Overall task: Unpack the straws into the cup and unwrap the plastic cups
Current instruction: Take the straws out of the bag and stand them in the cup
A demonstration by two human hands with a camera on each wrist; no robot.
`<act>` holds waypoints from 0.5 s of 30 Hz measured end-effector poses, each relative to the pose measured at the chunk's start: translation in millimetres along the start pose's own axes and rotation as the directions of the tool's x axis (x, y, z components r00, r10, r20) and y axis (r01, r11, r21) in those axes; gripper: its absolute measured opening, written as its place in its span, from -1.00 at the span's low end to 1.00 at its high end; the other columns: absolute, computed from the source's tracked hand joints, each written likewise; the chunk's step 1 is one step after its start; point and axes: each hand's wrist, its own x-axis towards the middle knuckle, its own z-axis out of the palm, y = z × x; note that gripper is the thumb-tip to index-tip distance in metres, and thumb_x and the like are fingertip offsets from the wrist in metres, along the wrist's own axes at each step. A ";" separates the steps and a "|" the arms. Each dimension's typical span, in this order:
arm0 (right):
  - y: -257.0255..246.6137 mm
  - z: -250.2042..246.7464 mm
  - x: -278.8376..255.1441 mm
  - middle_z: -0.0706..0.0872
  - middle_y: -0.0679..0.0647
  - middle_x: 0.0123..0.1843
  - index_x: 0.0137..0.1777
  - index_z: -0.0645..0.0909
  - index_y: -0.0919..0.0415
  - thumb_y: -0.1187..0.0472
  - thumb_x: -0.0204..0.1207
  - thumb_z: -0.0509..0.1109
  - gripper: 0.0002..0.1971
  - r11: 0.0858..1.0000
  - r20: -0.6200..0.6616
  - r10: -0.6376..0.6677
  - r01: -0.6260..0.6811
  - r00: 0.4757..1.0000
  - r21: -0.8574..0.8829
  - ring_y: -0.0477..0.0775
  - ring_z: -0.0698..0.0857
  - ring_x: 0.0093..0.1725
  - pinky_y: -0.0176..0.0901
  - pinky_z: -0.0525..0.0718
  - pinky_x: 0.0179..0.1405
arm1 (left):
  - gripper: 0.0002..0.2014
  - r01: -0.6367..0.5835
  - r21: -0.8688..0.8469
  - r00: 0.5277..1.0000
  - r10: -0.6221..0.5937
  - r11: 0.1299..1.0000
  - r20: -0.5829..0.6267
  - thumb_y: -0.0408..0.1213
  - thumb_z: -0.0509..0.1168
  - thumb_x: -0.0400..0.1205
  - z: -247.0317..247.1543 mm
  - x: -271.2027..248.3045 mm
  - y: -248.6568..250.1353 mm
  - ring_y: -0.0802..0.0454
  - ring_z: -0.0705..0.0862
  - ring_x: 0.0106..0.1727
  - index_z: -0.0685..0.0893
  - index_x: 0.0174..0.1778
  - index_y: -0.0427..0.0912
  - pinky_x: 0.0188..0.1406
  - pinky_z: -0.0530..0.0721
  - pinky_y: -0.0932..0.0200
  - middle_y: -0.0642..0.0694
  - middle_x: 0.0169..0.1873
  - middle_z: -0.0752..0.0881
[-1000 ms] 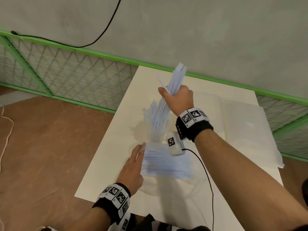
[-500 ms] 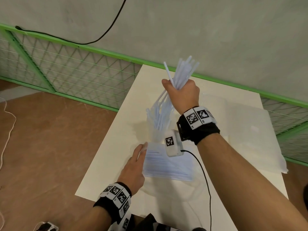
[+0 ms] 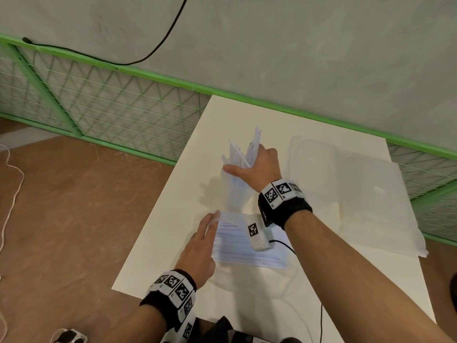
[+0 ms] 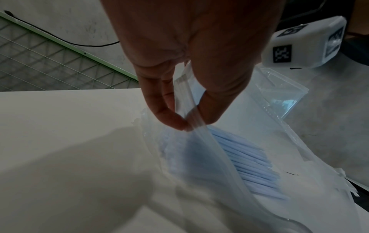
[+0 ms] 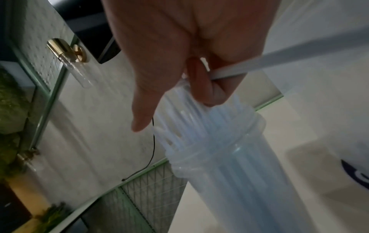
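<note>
A clear plastic cup [image 3: 233,198] stands mid-table, filled with white straws [image 3: 254,142]. My right hand [image 3: 247,162] is just above its rim, fingers curled round a bundle of straws whose lower ends are in the cup [image 5: 219,165], thumb stretched out. One straw [image 5: 289,55] sticks out sideways from my right hand [image 5: 199,94]. My left hand [image 3: 215,217] pinches the open edge of the clear straw bag [image 3: 247,246], which lies flat in front of the cup. In the left wrist view my left hand [image 4: 189,124] holds that edge between thumb and finger, with several straws [image 4: 249,162] inside.
A clear plastic wrapper [image 3: 311,157] and a large white sheet [image 3: 371,206] lie on the right side of the white table [image 3: 173,219]. Behind the table run a green mesh fence [image 3: 99,112] and a wall. The floor drops off left.
My right hand has come down with its bundle, so the straws now stand in the cup and the thumb has spread out. The left hand has stayed on the bag's edge.
</note>
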 end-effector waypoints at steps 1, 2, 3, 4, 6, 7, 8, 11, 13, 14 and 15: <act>0.7 -1.0 -1.1 0.37 0.13 0.31 0.61 0.26 0.09 -0.27 0.14 0.68 0.09 0.999 0.019 0.005 -0.005 1.000 0.032 0.01 0.47 0.14 -0.22 0.45 0.09 | 0.13 0.005 0.004 1.000 -0.005 1.000 0.000 -0.62 0.28 0.45 -0.1 0.2 0.4 0.01 0.60 0.15 -0.27 0.67 0.27 0.01 0.64 0.22 0.32 0.64 -0.20; 1.1 -2.9 -2.5 0.28 0.14 0.37 0.68 0.06 0.00 -0.23 0.11 0.72 0.22 0.997 0.024 0.004 -0.005 1.000 0.071 0.02 0.41 0.20 -0.20 0.41 0.16 | 0.12 0.010 0.007 1.000 -0.010 1.000 0.000 -0.62 0.28 0.46 -0.3 0.3 0.8 0.01 0.60 0.14 -0.27 0.68 0.26 -0.01 0.62 0.24 0.32 0.63 -0.21; 1.8 -4.7 -3.2 0.24 0.15 0.40 0.70 -0.06 -0.06 -0.20 0.09 0.74 0.30 0.994 0.017 -0.013 0.011 1.000 0.108 0.03 0.39 0.22 -0.18 0.38 0.19 | 0.12 0.011 0.011 1.000 -0.011 1.000 0.000 -0.62 0.28 0.46 -0.3 0.4 1.2 0.02 0.60 0.12 -0.26 0.68 0.25 -0.04 0.60 0.25 0.32 0.64 -0.20; 0.7 -7.0 -5.5 0.22 0.17 0.42 0.70 -0.12 -0.10 -0.19 0.10 0.74 0.33 0.991 0.013 -0.024 0.023 1.000 0.131 0.05 0.39 0.24 -0.17 0.36 0.20 | 0.11 0.009 0.015 1.000 -0.009 1.000 -0.001 -0.62 0.28 0.46 -0.2 0.5 1.5 0.03 0.59 0.08 -0.26 0.68 0.24 -0.07 0.58 0.27 0.30 0.64 -0.20; -2.1 -7.8 -8.4 0.21 0.19 0.46 0.70 -0.14 -0.14 -0.22 0.16 0.70 0.28 0.984 -0.002 -0.033 0.033 0.999 0.173 0.09 0.42 0.30 -0.14 0.37 0.23 | 0.11 0.002 0.019 1.000 -0.002 1.000 0.003 -0.63 0.27 0.45 0.5 0.6 0.6 0.04 0.59 0.05 -0.26 0.69 0.22 -0.09 0.51 0.33 0.29 0.64 -0.20; -4.1 -8.0 -9.3 0.21 0.19 0.47 0.69 -0.12 -0.15 -0.25 0.21 0.66 0.22 0.980 -0.016 -0.023 0.026 1.000 0.197 0.11 0.44 0.32 -0.12 0.39 0.27 | 0.11 -0.002 0.018 1.000 0.002 1.000 0.005 -0.63 0.27 0.45 0.9 0.9 0.2 0.04 0.59 0.06 -0.26 0.68 0.22 -0.09 0.49 0.35 0.29 0.64 -0.20; -5.3 -7.9 -10.0 0.22 0.17 0.46 0.69 -0.09 -0.16 -0.26 0.26 0.62 0.15 0.974 -0.026 -0.008 0.013 1.000 0.224 0.11 0.45 0.30 -0.09 0.41 0.29 | 0.11 -0.004 0.016 1.000 0.004 1.000 0.009 -0.63 0.27 0.45 0.9 0.8 -0.3 0.05 0.60 0.08 -0.26 0.68 0.22 -0.09 0.48 0.36 0.30 0.64 -0.21; -10.7 -14.9 -10.0 0.31 0.09 0.32 0.64 0.14 -0.10 -0.18 0.49 0.47 -0.20 0.965 -0.061 -0.024 0.039 0.998 0.260 0.01 0.43 0.13 -0.18 0.39 0.24 | 0.12 -0.010 0.012 1.000 0.010 1.000 0.010 -0.64 0.27 0.44 0.6 1.6 -1.6 0.06 0.59 0.11 -0.24 0.69 0.21 -0.08 0.50 0.36 0.31 0.64 -0.20; -15.1 -22.8 -6.5 0.53 0.03 0.07 0.46 0.42 0.02 -0.01 0.66 0.31 -0.60 0.952 -0.164 -0.104 0.146 0.981 0.268 -0.02 0.51 -0.09 -0.13 0.50 0.06 | 0.11 -0.011 0.017 1.000 0.011 1.000 0.007 -0.63 0.27 0.43 0.0 1.3 -1.8 0.06 0.58 0.04 -0.23 0.69 0.22 -0.10 0.47 0.35 0.31 0.63 -0.19; -17.8 -27.7 -4.0 0.57 -0.08 -0.16 0.32 0.53 0.04 0.09 0.71 0.23 -0.76 0.932 -0.240 -0.143 0.213 0.960 0.294 -0.05 0.51 -0.26 -0.04 0.59 -0.10 | 0.11 -0.015 0.022 1.000 0.014 1.000 0.007 -0.63 0.26 0.43 -0.1 1.5 -2.0 0.05 0.57 0.02 -0.23 0.69 0.22 -0.11 0.46 0.34 0.32 0.63 -0.18; -21.4 -33.1 -2.5 0.50 -0.21 -0.36 0.21 0.58 0.05 0.15 0.72 0.18 -0.82 0.907 -0.320 -0.165 0.271 0.933 0.323 -0.08 0.46 -0.39 0.06 0.64 -0.22 | 0.10 -0.015 0.021 1.000 0.015 1.000 0.009 -0.63 0.26 0.43 -0.1 1.6 -2.3 0.04 0.57 0.01 -0.23 0.69 0.22 -0.11 0.46 0.33 0.32 0.63 -0.18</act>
